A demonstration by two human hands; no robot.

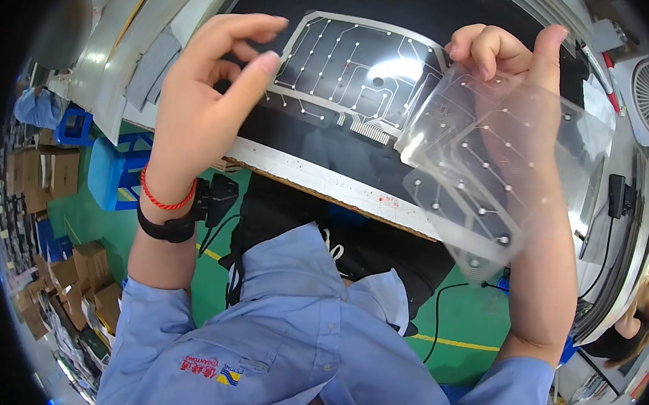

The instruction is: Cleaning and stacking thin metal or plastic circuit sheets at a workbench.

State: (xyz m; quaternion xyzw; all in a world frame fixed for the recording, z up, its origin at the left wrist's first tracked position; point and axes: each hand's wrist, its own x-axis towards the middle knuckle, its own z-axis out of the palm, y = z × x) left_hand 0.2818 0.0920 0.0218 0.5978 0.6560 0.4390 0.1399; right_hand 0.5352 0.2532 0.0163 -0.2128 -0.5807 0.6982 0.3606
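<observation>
The step looks like handling a loose film (451, 162) at 2 o'clock, beside a sheet (334, 68) lying at 12; the next move calls for keeping the film uncreased. The right hand (521, 64) grips its top edge, fingers curled; the left hand (208, 93), at 10, is loosely spread, holding nothing.

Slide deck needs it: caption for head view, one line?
Right hand holds a transparent printed-circuit film; left hand beside another printed film on black work surface.
</observation>
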